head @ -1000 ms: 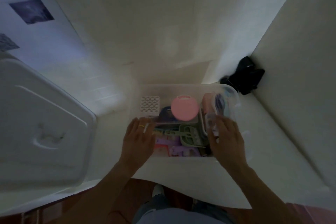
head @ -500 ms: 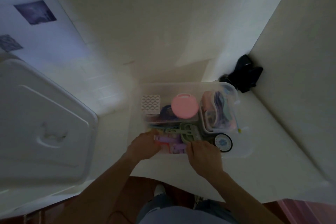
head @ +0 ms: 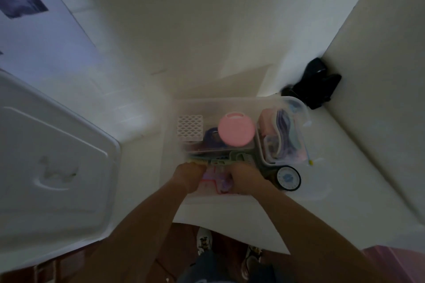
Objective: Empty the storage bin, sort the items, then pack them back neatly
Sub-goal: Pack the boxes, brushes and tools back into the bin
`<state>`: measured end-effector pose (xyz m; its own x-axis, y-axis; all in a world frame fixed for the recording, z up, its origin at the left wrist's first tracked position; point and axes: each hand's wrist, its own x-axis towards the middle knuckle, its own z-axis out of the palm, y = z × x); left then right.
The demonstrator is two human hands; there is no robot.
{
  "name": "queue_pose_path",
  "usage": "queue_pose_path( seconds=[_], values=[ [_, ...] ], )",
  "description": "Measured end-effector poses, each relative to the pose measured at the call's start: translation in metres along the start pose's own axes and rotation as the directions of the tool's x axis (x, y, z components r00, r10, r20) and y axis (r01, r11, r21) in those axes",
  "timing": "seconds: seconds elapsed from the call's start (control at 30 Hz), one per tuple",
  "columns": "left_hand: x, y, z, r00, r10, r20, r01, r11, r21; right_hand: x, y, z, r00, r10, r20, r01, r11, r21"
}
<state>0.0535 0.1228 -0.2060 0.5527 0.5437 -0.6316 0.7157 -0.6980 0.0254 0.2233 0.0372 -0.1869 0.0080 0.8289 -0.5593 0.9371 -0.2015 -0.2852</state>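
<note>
The clear storage bin [head: 213, 100] stands on a white table, full of items. At its back lie a white lattice basket [head: 190, 127] and a round pink case [head: 236, 129]. On the right is a clear box [head: 282, 142] of pink and purple things. A green comb-like tool [head: 239, 158] lies across the middle. My left hand [head: 188, 177] and right hand [head: 246, 178] reach into the near end. Their fingers curl down on either side of a pink-edged pack [head: 212, 181] with purple pieces. The fingertips are hidden.
The bin's white lid [head: 57, 167] lies on the left. A black-rimmed round dial [head: 288, 178] sits at the bin's near right corner. A black object [head: 317, 82] rests in the far corner against the wall. White tabletop [head: 345, 202] extends to the right.
My right hand left the clear box on the right and came to the bin's near end. Both hands dropped lower and closed in on the pink-edged pack.
</note>
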Motion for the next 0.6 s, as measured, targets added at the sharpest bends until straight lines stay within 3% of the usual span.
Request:
queue_pose_path(
  seconds=[0.17, 0.3, 0.6],
  values=[
    [0.012, 0.0, 0.006, 0.999, 0.046, -0.009, -0.046, 0.996, -0.077, 0.003, -0.006, 0.003, 0.997, 0.002, -0.077, -0.007, 0.998, -0.066],
    [0.011, -0.002, 0.009, 0.998, 0.051, -0.032, -0.055, 0.992, -0.111, 0.0, -0.003, -0.004, 0.982, 0.017, -0.186, -0.021, 1.0, -0.016],
    [0.008, 0.001, 0.005, 0.998, 0.03, -0.052, -0.039, 0.98, -0.193, -0.001, -0.008, -0.006, 0.99, 0.025, -0.138, -0.021, 0.999, 0.03]
  ],
)
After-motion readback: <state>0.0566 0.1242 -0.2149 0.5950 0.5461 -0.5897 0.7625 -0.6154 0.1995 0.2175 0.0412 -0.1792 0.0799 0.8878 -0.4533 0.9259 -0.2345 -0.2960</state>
